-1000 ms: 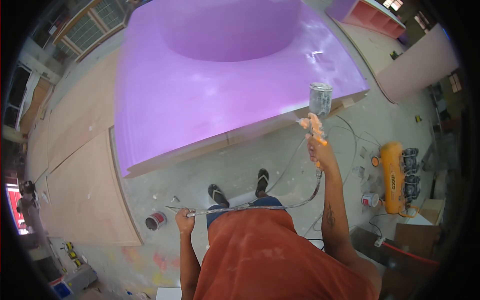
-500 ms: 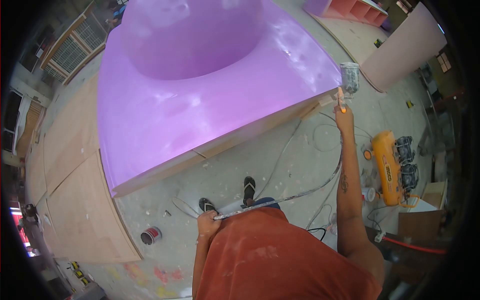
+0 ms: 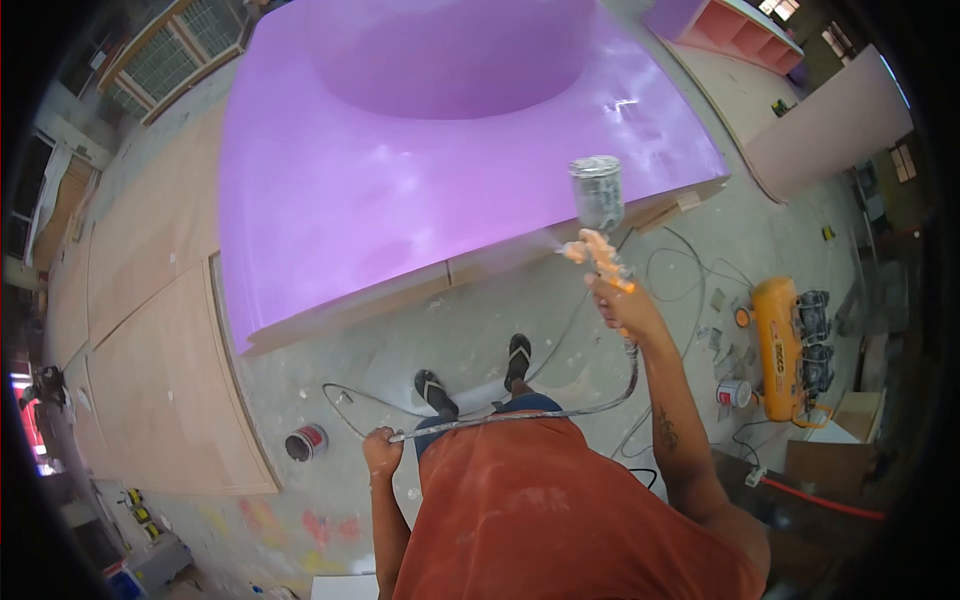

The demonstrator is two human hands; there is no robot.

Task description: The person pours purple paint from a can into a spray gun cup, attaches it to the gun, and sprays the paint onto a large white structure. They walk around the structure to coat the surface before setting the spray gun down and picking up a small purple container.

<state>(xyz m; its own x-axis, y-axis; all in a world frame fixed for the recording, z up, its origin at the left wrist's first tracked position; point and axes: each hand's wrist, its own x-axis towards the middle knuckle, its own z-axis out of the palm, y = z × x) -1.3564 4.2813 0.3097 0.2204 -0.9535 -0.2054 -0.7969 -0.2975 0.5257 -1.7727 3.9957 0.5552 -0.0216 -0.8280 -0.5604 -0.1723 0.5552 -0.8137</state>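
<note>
My right hand is wrapped round the grip of an orange spray gun, held in front of the purple panel's near edge. A paint-smeared metal cup stands on top of the gun, and a faint haze shows at its nozzle. The air hose runs from the base of the grip across my waist. Down by my left hip, my left hand is closed round this hose. The large purple panel is glossy, with a wide round hollow at its far side and a bare wooden front edge.
An orange air compressor stands at the right, with a paint can beside it. Another paint can sits left of my feet. Wooden sheets lie at the left. Hose loops and a red cable cross the floor.
My right hand has brought the spray gun left and nearer to me, from the panel's right corner to its front edge. My left hand has shifted slightly left, still on the hose.
</note>
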